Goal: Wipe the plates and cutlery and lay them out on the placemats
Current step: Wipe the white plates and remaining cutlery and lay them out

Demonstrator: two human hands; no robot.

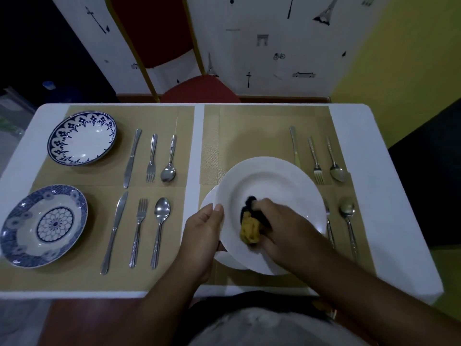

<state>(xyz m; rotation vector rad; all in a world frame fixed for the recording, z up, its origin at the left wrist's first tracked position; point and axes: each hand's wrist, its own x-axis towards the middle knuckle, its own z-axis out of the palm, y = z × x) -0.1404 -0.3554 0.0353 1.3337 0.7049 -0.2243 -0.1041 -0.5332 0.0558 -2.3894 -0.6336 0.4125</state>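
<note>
My left hand (204, 231) pinches the plate (269, 186) rim over the right mat (249, 131); my right hand (282, 221) clutches the cloth (249, 231) on it. If I rub hard, the plate may slip onto the lower plate (230, 261).

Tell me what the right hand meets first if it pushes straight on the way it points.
The right hand, gripping the cloth, points up-left across the white plate. It would likely reach that plate's far-left rim first, passing just beyond the thumb of the left hand.
</note>
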